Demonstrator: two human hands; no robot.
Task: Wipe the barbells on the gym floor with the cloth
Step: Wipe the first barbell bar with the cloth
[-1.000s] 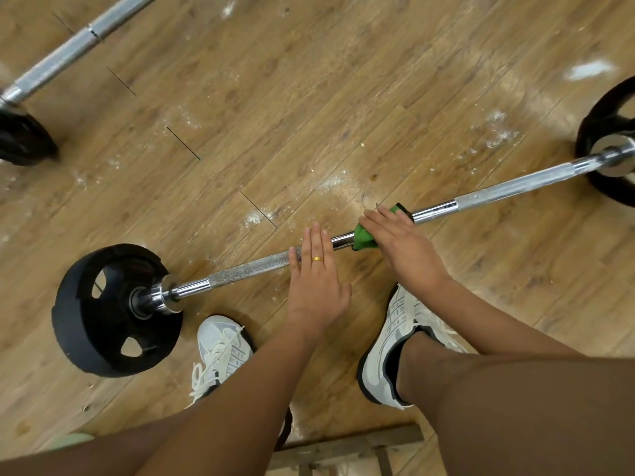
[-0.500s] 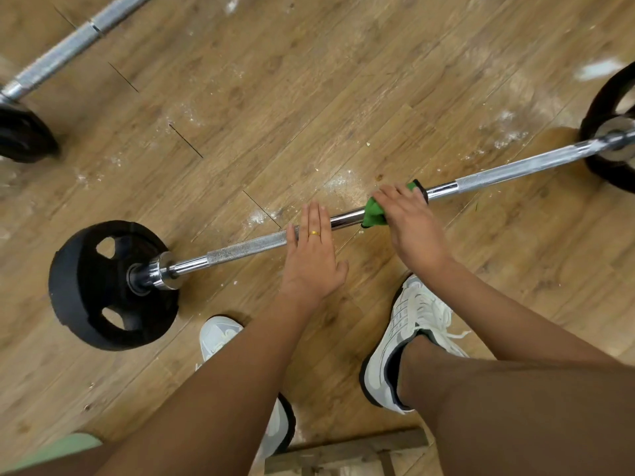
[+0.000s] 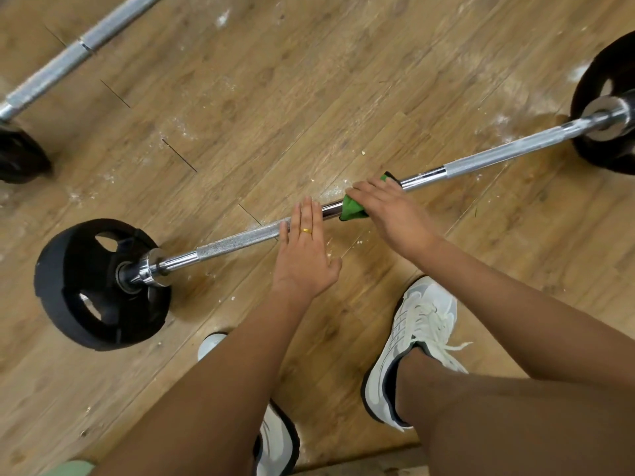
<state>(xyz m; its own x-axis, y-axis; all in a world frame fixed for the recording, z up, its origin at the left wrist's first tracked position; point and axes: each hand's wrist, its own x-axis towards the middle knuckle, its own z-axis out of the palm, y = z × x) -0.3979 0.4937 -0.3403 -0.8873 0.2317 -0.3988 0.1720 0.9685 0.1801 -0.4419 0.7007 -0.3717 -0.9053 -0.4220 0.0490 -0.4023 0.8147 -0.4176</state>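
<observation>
Head view: the barbell [image 3: 237, 240] lies slantwise on the wooden gym floor [image 3: 309, 97], with a black plate [image 3: 99, 286] at its near-left end. The green cloth [image 3: 352, 209] is wrapped on the bar's smooth middle stretch. The right hand [image 3: 391, 214] has its grip clamped on the cloth and over the bar. Just left of the cloth, the left hand [image 3: 305, 255] rests flat on the bar, its grip apart and fingers straight, with a gold ring [image 3: 305, 231] on one finger.

Over the last second the cloth has hardly travelled along the bar, and the left hand has kept its place beside it. So the middle is probably still being rubbed, and the knurled lengths toward both ends look still to do. A second barbell [image 3: 68, 60] lies well beyond the first, at far left.

No brand or writing is legible on the plate, the bar or the white sneaker [image 3: 412, 338].
</observation>
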